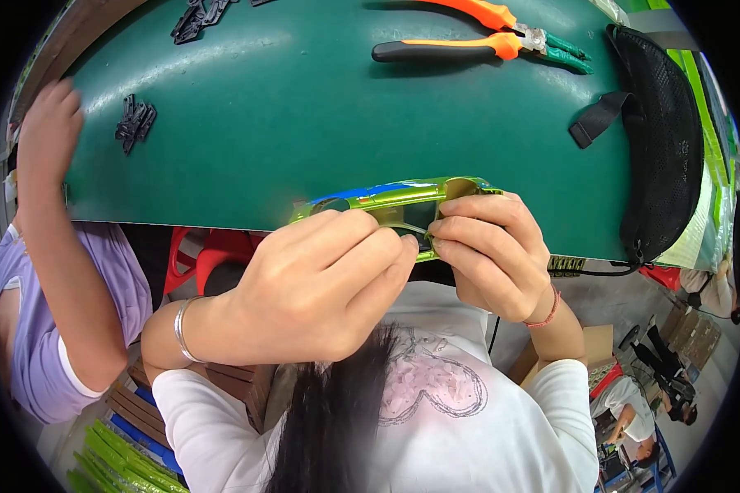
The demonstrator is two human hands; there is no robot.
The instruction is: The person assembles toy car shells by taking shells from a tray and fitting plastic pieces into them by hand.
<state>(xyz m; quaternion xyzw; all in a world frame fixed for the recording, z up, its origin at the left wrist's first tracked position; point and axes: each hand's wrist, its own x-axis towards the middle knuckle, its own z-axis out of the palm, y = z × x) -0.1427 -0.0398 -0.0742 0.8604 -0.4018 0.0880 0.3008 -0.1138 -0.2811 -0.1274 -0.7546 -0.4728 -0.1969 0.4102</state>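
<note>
My left hand (316,275) and right hand (501,255) pinch the glossy green-and-blue hollow shell (380,194) above the near edge of the worktop (304,123); likely light, stiff, slick, best held by its rims.

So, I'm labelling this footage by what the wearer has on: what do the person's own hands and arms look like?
Both hands are bare, without gloves. The left hand has a smooth silver bangle at its wrist; the right hand has a thin reddish bracelet. The short sleeves are plain white.
</note>
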